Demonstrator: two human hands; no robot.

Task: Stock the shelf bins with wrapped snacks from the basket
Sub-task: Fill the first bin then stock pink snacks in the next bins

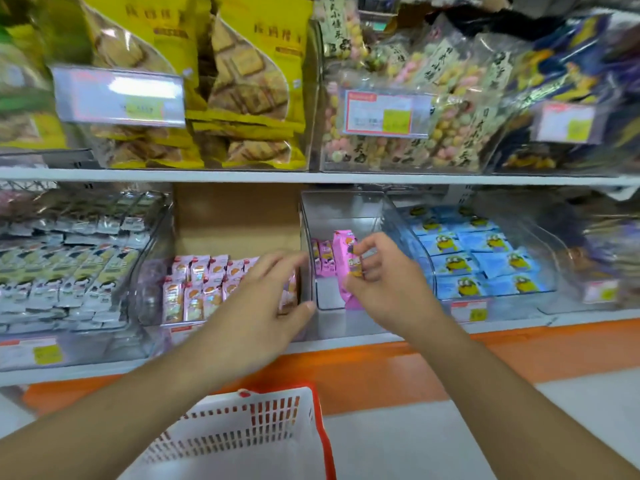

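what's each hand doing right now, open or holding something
Left hand: open, fingers spread over the pink-and-orange snack packs.
Right hand: holding a pink snack pack at the clear bin.

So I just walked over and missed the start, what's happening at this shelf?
A person is stocking the lower shelf's bins. The right hand pinches a pink wrapped snack at the front of a clear bin that holds only a few pink packs so far. The left hand reaches with its fingers extended into the neighbouring cardboard bin of pink-and-orange packs. A white basket with a red rim sits below the arms; no snacks show in the part in view.
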